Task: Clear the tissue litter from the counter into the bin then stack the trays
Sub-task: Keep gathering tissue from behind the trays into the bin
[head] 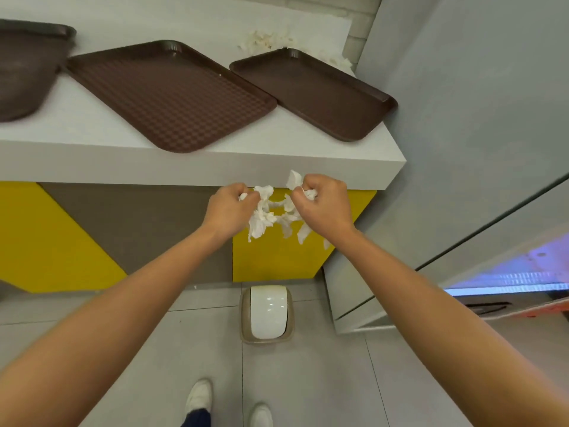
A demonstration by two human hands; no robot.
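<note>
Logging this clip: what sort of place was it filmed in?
Probably a fast-food or canteen tray-return station: brown plastic serving trays lie on a white counter, with shredded white tissue litter behind them and a white-lidded swing bin below.

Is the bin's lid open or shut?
Shut. The white lid covers the top of the bin inside its tan rim, with no opening showing.

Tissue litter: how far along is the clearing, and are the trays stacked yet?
Done: nothing complete shows. In hand: left hand and right hand grip a tissue bunch in front of the counter, the bin on the floor below. Left: the tissue pile behind the right tray, then the left tray and middle tray, all three unstacked.
</note>
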